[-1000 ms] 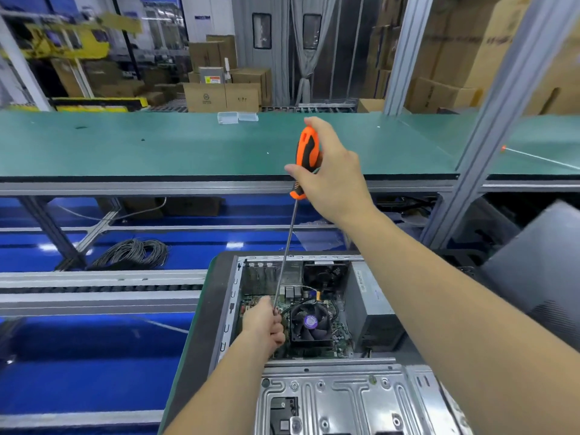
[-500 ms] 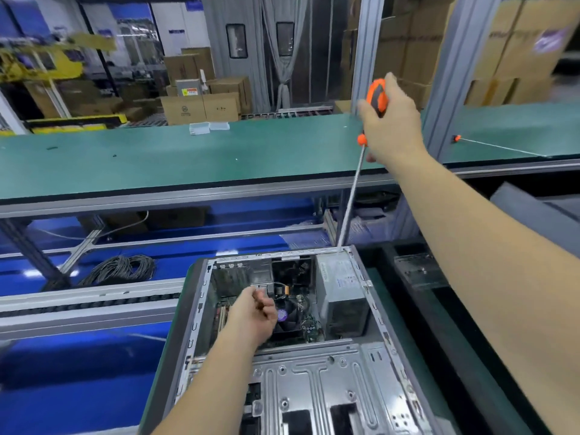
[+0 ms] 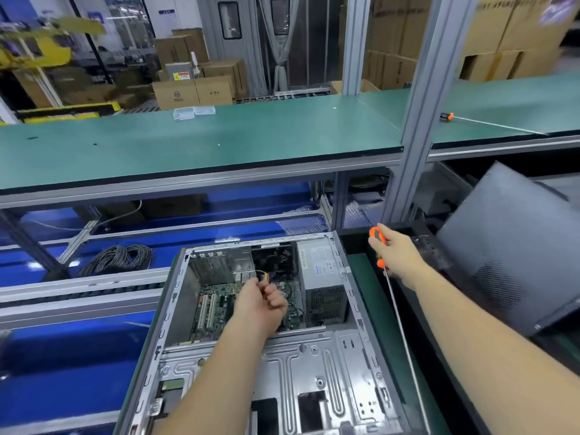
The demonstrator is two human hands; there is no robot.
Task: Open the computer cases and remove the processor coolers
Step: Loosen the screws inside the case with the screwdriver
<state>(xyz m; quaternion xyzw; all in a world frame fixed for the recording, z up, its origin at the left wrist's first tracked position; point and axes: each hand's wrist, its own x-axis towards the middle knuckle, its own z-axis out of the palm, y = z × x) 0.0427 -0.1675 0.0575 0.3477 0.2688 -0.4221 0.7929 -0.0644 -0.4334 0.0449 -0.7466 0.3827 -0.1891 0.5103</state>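
Screwdriver (image 3: 382, 250) has swung out of the case (image 3: 340, 312) and now hangs at three o'clock, my right hand (image 3: 397, 257) clenched round its orange handle, shaft trailing down over the green worktop (image 3: 381, 328). Screws are done, I reckon. My left hand (image 3: 260, 301) sits over the motherboard (image 3: 216, 306), fingers pinching a small connector with an orange tip; probably the fan lead. The cooler itself I can't see now, my hand and wrist cover that spot; it should be just beneath, left of the grey power supply (image 3: 323, 281). At two o'clock leans a removed side panel (image 3: 508, 246). A second screwdriver (image 3: 447, 116) lies far off on the green bench, and coiled cable (image 3: 117, 259) sits at ten o'clock.
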